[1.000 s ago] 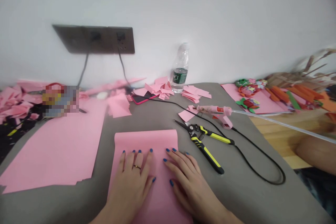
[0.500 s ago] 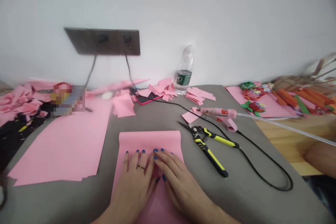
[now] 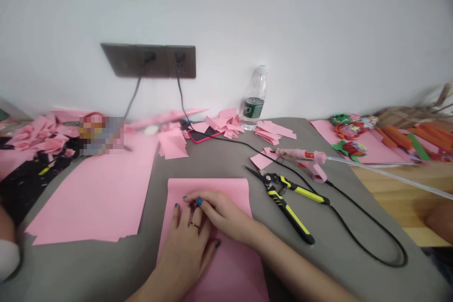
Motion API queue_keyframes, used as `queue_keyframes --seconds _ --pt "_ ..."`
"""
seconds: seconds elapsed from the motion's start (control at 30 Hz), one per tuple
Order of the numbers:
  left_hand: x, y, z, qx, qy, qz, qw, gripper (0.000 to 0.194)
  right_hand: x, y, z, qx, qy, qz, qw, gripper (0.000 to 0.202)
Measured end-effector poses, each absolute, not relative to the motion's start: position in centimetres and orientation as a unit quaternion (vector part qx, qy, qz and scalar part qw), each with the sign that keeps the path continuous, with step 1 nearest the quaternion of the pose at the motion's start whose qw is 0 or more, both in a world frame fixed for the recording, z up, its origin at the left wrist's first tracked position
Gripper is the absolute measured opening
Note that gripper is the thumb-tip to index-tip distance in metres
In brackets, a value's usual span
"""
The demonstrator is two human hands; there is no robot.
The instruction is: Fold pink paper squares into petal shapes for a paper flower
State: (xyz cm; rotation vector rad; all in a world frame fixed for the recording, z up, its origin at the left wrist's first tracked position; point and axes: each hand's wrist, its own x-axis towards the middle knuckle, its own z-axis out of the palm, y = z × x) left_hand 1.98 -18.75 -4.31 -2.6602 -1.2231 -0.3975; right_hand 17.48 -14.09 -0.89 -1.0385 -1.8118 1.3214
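Observation:
A pink sheet of paper (image 3: 233, 250) lies in front of me on the grey table, its far end bent over in a soft curve. Flat on the sheet rests my left hand (image 3: 187, 240), fingers spread, with blue nails and a thin dark ring. My right hand (image 3: 221, 212) reaches across from the right, its fingers stretched over the paper at the left fingertips, partly overlapping them. Some of its fingertips are hidden. Just right of the sheet lie yellow-and-black pruning shears (image 3: 290, 207), their blades pointing away.
A pink glue gun (image 3: 307, 158) with a trailing black cable sits at the right. Stacked pink sheets (image 3: 99, 188) lie left. Cut pink pieces (image 3: 226, 122), a phone (image 3: 205, 136) and a water bottle (image 3: 254, 104) line the wall. Paper flowers (image 3: 352, 148) are far right.
My right hand has slid left and turned across the sheet, now overlapping the left fingertips. My left hand stays flat on the paper. The view has shifted slightly.

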Motion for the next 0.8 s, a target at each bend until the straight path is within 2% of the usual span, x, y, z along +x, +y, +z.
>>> queue_keyframes --seconds 0.27,0.6,0.7,0.8 --pt "1.9 -18.8 -4.1 -0.897 -0.413 -0.13 0.087 0.046 17.8 -10.9 -3.0 -0.358 -0.466 0.704 0.399 0.033" --pt "2.0 -18.6 -3.9 -0.898 -0.412 -0.131 0.085 0.047 17.9 -8.5 -4.4 -0.399 -0.261 0.714 0.513 0.019" --pt "2.0 -18.6 -3.8 -0.899 -0.408 -0.135 0.088 0.046 16.4 -7.5 -4.4 -0.363 -0.232 0.703 0.566 0.015" --pt "2.0 -18.6 -3.8 -0.899 -0.404 -0.14 0.093 0.045 14.6 -6.3 -4.3 -0.305 -0.24 0.704 0.595 0.02"
